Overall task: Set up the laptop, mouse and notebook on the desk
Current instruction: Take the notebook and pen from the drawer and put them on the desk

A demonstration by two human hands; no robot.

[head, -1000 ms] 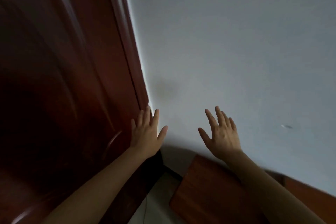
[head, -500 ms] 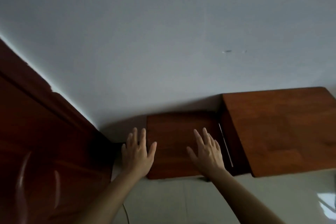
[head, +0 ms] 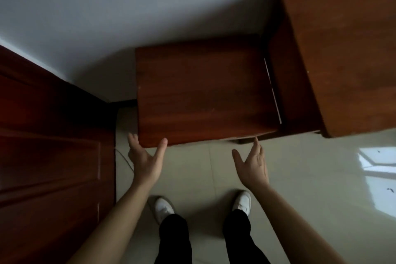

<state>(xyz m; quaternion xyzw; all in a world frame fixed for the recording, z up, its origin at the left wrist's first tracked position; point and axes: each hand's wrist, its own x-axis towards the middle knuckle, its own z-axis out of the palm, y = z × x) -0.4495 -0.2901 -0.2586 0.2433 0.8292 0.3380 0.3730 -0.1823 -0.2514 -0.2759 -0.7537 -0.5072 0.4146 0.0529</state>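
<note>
Head view, looking steeply down; dim light.

Left hand (head: pixel 145 163): held palm-up and wide, nothing gripped; thumb tip is seen against the front edge of the low table (head: pixel 203 92), the other fingers (head: pixel 133 138) lie just beside its front left corner; contact cannot be told.

Right hand (head: pixel 254 167): fingers (head: pixel 256 146) straight and close together, thumb spread apart, nothing held; fingertips are pointed at the front right corner of the low table, just short of its edge.

Low table: dark red-brown wood, set against the grey wall (head: pixel 150 2); its top is seen bare of marks or lettering; a thin pale strip (head: pixel 273 92) runs along its right edge.

Taller table (head: pixel 347 38): same wood, lighter in tone, placed directly right of the low table and also against the wall.

Door (head: pixel 49 156): panelled dark wood, at the left, near the low table.

Floor (head: pixel 310 188): glossy pale tile; a bright window reflection (head: pixel 377 161) is noted at the right.

Two white shoes (head: pixel 164 209) and black trousers (head: pixel 175 238) are seen below, between the forearms.
</note>
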